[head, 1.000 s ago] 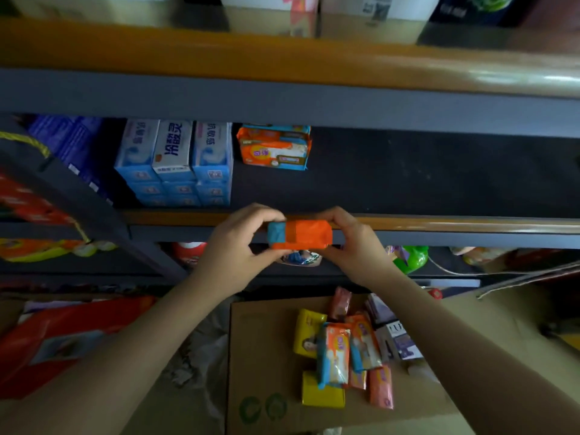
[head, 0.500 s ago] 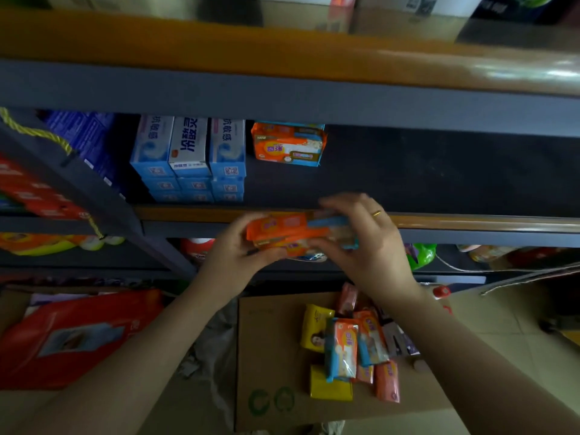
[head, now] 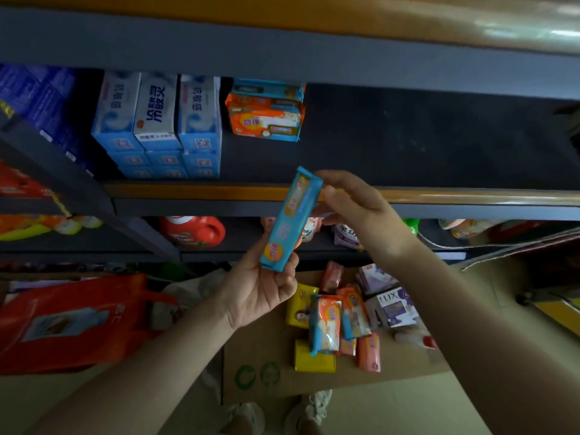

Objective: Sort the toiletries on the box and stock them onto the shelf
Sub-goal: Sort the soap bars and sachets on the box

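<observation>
Far to the left of the hands a red bag (head: 67, 321) lies low beside the shelf (head: 439, 197). Up and to the left of the left hand, 3 columns of blue-and-white boxes (head: 157, 120) stand packed side by side on the dark shelf board, labels facing out, likely so each kind keeps its own row. Just right of them, above the hands, a stack of orange-and-blue packs (head: 266, 116) sits alone; it looks like the same kind as the pack in hand, so that spot is probably where this one belongs.

The left hand (head: 260, 290) is palm up with its fingers curled round the lower end of a blue-and-orange pack (head: 290, 221), supporting it from below. The pack stands nearly upright, tilted a little to the right, in front of the shelf's orange front rail. The right hand (head: 351, 208) pinches its upper end between thumb and fingertips, the remaining fingers loosely bent, which seems to steady and turn the pack for placing.

Below both hands, the cardboard box (head: 251, 356) carries the unsorted toiletries: yellow bars (head: 299, 304), pink bars (head: 368, 351), another orange-and-blue pack (head: 324, 323) and purple Lux boxes (head: 392, 304), heaped touching each other. Much remains to sort.
</observation>
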The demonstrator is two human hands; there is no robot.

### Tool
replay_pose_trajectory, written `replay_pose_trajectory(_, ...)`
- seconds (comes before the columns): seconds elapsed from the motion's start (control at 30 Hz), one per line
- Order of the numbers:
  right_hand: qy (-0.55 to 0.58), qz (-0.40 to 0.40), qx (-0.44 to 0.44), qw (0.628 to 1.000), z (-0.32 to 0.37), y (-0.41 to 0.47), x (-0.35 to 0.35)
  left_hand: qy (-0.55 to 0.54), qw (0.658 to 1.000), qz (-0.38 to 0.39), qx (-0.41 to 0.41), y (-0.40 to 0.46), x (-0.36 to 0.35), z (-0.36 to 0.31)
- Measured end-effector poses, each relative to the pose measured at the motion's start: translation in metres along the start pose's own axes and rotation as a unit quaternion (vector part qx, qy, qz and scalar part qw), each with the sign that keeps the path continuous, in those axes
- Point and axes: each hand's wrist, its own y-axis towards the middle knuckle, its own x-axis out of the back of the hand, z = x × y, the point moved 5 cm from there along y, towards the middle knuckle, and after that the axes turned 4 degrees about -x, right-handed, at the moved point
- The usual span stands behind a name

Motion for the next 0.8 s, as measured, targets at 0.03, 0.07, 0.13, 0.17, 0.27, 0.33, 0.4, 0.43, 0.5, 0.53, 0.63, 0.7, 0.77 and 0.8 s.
replay_pose_trajectory(0.03,0.005,-0.006,-0.009,1.0,-0.004,0.001,0.0,0.029,0.999,-0.014,-0.002,-0.001,0.0,-0.001)
replay_pose_trajectory(0.07,0.002,-0.013,-0.015,1.0,-0.009,0.001,0.0,0.079,0.996,-0.036,-0.008,-0.002,0.003,-0.003)
replay_pose_trajectory(0.13,-0.072,-0.023,-0.02,0.997,-0.02,0.002,-0.001,0.214,0.972,-0.094,-0.027,-0.008,0.013,-0.01)
replay_pose_trajectory(0.17,-0.139,-0.016,-0.024,0.99,-0.028,0.001,-0.003,0.268,0.956,-0.116,-0.032,-0.012,0.021,-0.011)
replay_pose_trajectory(0.27,-0.289,0.055,-0.054,0.954,-0.07,0.001,-0.014,0.329,0.929,-0.168,-0.019,-0.024,0.065,-0.006)
replay_pose_trajectory(0.33,-0.301,0.079,-0.074,0.947,-0.101,0.003,-0.017,0.329,0.914,-0.237,-0.015,-0.03,0.1,0.005)
replay_pose_trajectory(0.4,-0.303,0.074,-0.121,0.943,-0.136,0.008,-0.016,0.314,0.893,-0.323,-0.019,-0.027,0.141,0.021)
replay_pose_trajectory(0.43,-0.312,0.077,-0.135,0.937,-0.154,0.009,-0.016,0.314,0.879,-0.358,-0.017,-0.024,0.158,0.031)
replay_pose_trajectory(0.5,-0.333,0.088,-0.146,0.927,-0.186,0.013,-0.018,0.318,0.855,-0.409,-0.018,-0.011,0.19,0.049)
replay_pose_trajectory(0.53,-0.336,0.095,-0.146,0.926,-0.198,0.014,-0.019,0.316,0.849,-0.423,-0.018,-0.002,0.203,0.058)
replay_pose_trajectory(0.63,-0.328,0.113,-0.131,0.929,-0.223,0.019,-0.016,0.279,0.846,-0.454,-0.011,0.028,0.233,0.083)
replay_pose_trajectory(0.7,-0.326,0.12,-0.133,0.928,-0.234,0.024,-0.012,0.245,0.858,-0.452,-0.002,0.045,0.251,0.099)
replay_pose_trajectory(0.77,-0.311,0.11,-0.144,0.933,-0.243,0.03,-0.005,0.255,0.862,-0.438,0.003,0.056,0.263,0.11)
replay_pose_trajectory(0.8,-0.3,0.098,-0.149,0.937,-0.242,0.032,-0.002,0.304,0.848,-0.433,0.001,0.06,0.267,0.111)
